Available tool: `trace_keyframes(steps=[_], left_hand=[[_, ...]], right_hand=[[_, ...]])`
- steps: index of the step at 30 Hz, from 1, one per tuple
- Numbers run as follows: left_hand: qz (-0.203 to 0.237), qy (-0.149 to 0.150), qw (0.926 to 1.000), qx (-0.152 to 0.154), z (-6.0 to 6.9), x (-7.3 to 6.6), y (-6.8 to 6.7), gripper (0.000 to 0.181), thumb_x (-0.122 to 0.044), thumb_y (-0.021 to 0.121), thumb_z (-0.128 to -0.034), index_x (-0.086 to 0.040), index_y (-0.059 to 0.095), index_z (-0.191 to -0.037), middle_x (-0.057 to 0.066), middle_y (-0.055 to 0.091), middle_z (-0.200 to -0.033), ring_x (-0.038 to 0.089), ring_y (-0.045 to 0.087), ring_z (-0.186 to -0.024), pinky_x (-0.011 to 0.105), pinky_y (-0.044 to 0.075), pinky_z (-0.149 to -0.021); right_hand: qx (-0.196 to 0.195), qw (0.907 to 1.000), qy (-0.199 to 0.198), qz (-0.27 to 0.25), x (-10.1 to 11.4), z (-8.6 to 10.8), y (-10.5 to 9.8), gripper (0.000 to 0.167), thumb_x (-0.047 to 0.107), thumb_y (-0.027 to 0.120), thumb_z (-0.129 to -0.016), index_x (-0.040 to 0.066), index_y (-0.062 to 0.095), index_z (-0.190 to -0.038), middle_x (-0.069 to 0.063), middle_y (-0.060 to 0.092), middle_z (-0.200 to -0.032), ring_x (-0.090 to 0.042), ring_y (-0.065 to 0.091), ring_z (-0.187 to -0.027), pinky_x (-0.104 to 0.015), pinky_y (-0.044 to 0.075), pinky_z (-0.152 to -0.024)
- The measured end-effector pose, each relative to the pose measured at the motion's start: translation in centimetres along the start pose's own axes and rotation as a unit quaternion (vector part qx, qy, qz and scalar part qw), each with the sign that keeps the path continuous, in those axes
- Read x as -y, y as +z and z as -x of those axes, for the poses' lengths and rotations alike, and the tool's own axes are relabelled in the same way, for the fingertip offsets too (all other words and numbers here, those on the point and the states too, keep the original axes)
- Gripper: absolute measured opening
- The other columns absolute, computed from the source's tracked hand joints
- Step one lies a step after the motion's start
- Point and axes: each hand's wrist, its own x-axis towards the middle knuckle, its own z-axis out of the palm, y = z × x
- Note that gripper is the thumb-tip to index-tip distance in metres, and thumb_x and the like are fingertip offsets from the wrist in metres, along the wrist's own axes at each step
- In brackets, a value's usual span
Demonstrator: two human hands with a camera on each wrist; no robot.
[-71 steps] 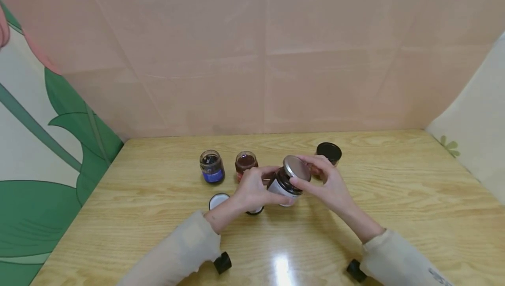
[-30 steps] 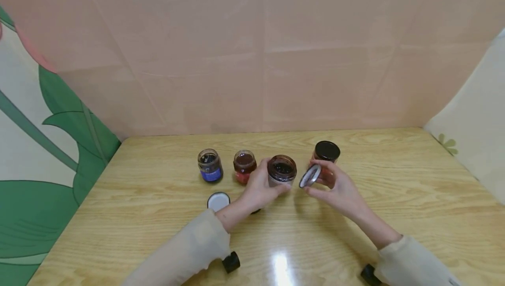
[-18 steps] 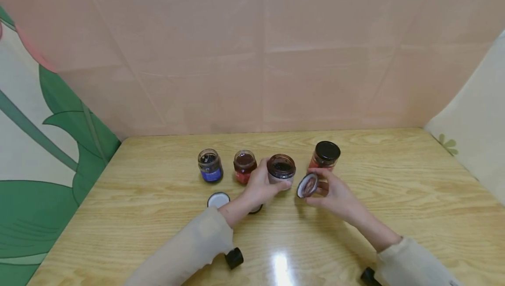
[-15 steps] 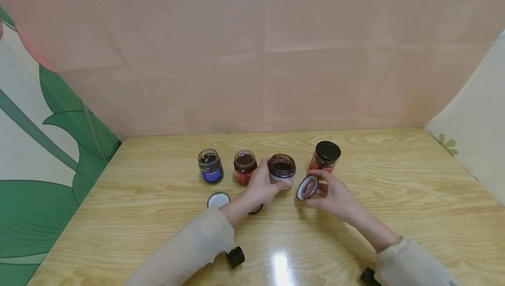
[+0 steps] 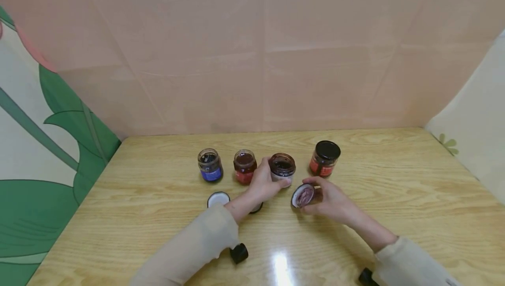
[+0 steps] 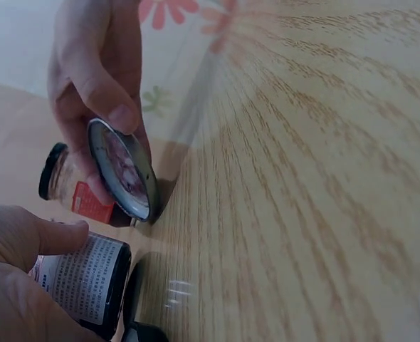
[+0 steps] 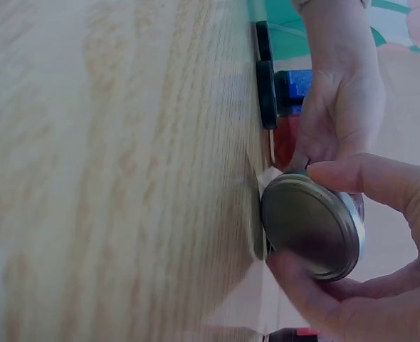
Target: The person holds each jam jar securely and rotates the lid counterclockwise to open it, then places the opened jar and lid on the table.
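My left hand (image 5: 262, 185) grips an uncapped dark jam jar (image 5: 282, 169) with a pale label, its fingers and thumb around the sides; the jar stands upright on the table. To its right, my right hand (image 5: 329, 200) pinches a metal jar lid (image 5: 303, 196) by the rim, just above the wood. The lid is tilted, and its inner face, smeared with dark jam, faces left. In the right wrist view the lid's plain outer side (image 7: 310, 224) shows. The left wrist view shows small print on the label (image 6: 87, 278) of the held jar.
Two uncapped jars stand left of the held one: a blue-labelled jar (image 5: 211, 166) and a red-labelled jar (image 5: 244, 167). A capped jar with a black lid (image 5: 326, 159) stands behind the right hand. One lid (image 5: 218, 199) lies white side up; another (image 5: 257, 208) is partly hidden by the left forearm.
The lid has come off the dark jar, which was lifted and tilted and now stands on the table. My right hand has carried the lid down and toward me, turning its inner face left.
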Motion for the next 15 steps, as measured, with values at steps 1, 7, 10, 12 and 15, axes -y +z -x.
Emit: trace_keyframes(steps=[1,7,10,12,15], left_hand=[[0.002,0.002,1.0,0.0,0.0,0.0,0.0,0.068,-0.015,0.08,-0.0773,0.003,0.043,-0.131,0.018,0.061,-0.123,0.028,0.054,-0.12,0.039,0.038,-0.107],[-0.019,0.001,0.9998,0.005,-0.2,0.0,0.2,0.069,-0.017,0.079,-0.0785,0.003,0.041,-0.133,0.019,0.058,-0.124,0.029,0.053,-0.121,0.04,0.039,-0.106],[-0.04,-0.012,0.9991,0.01,-0.2,-0.2,0.2,0.075,-0.019,0.079,-0.0788,0.004,0.038,-0.136,0.021,0.056,-0.126,0.032,0.052,-0.122,0.04,0.039,-0.106],[-0.052,-0.02,0.9984,0.012,-0.3,-0.3,0.2,0.078,-0.02,0.079,-0.0788,0.006,0.035,-0.137,0.024,0.055,-0.127,0.033,0.051,-0.123,0.041,0.039,-0.106],[-0.062,-0.027,0.9976,0.016,-0.3,-0.4,0.2,0.08,-0.02,0.079,-0.0788,0.007,0.033,-0.138,0.025,0.054,-0.129,0.034,0.051,-0.124,0.042,0.039,-0.107]], right_hand=[[-0.001,0.9999,-0.004,0.015,0.0,-0.1,0.0,0.07,0.009,0.082,-0.068,-0.012,0.048,-0.125,-0.024,0.062,-0.114,-0.036,0.062,-0.105,-0.034,0.052,-0.082],[-0.015,0.9929,-0.033,0.114,0.0,-0.5,0.3,0.069,0.016,0.086,-0.061,-0.011,0.055,-0.117,-0.019,0.065,-0.104,-0.03,0.062,-0.096,-0.045,0.05,-0.084],[-0.021,0.989,-0.039,0.141,0.2,-0.6,0.6,0.068,0.017,0.088,-0.057,-0.009,0.057,-0.111,-0.018,0.064,-0.102,-0.029,0.061,-0.094,-0.047,0.05,-0.084],[-0.022,0.987,-0.036,0.155,0.3,-0.7,0.8,0.069,0.018,0.09,-0.054,-0.008,0.057,-0.11,-0.017,0.062,-0.101,-0.029,0.06,-0.093,-0.048,0.049,-0.085],[-0.017,0.9847,-0.028,0.171,0.5,-0.9,1.1,0.071,0.021,0.092,-0.052,-0.006,0.057,-0.108,-0.016,0.059,-0.1,-0.028,0.058,-0.092,-0.049,0.049,-0.085]])
